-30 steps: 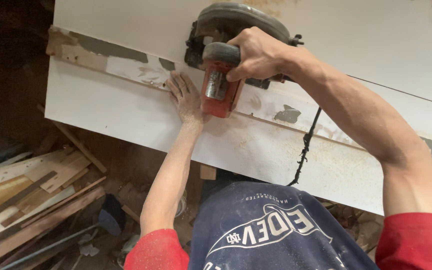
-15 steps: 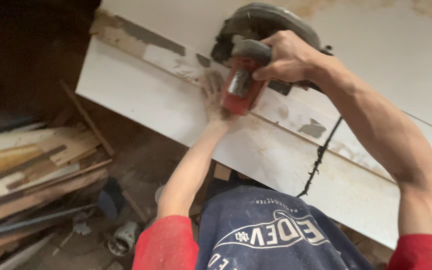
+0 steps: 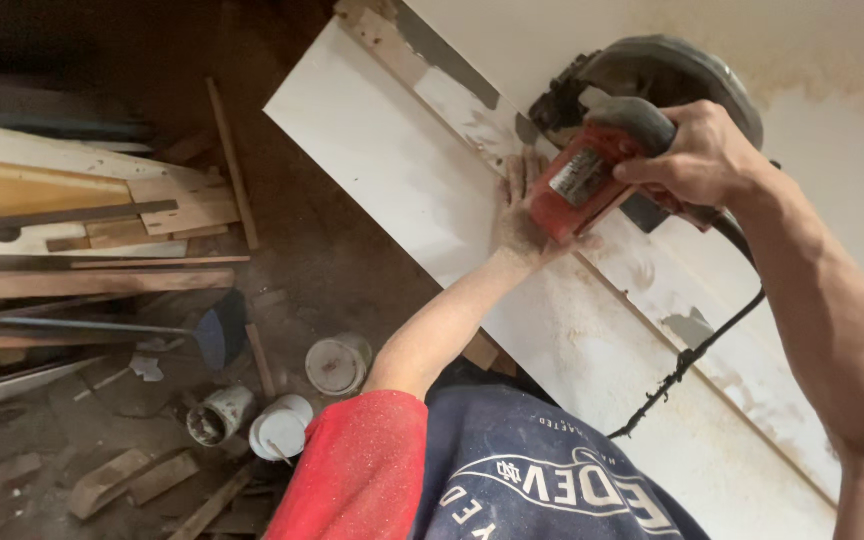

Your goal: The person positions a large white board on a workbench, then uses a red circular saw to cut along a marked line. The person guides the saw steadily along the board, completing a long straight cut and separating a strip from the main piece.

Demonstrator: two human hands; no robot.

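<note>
While the right hand [image 3: 697, 160] is wrapped tight around the red handle of a circular saw [image 3: 617, 150], the left hand [image 3: 522, 215] lies flat and open on the white board [image 3: 392, 160], fingers spread, gripping nothing, just beside the saw body. Judging by the fresh dust on the panel, a cut along the board is under way; the next stretch calls for the saw to be pushed steadily along the wooden guide strip [image 3: 432, 75] near the board's upper edge, with the pressing hand kept clear of the blade and of the black cord [image 3: 692, 360] trailing across the panel.

Nearest in view are one red sleeve [image 3: 362, 460] and a dark blue shirt. Beyond the board's lower edge, on the floor, stand three small paint pots [image 3: 337, 362], and farther left lies a heap of wood offcuts [image 3: 82, 210], too many to count surely. One saw, one board, one cord.
</note>
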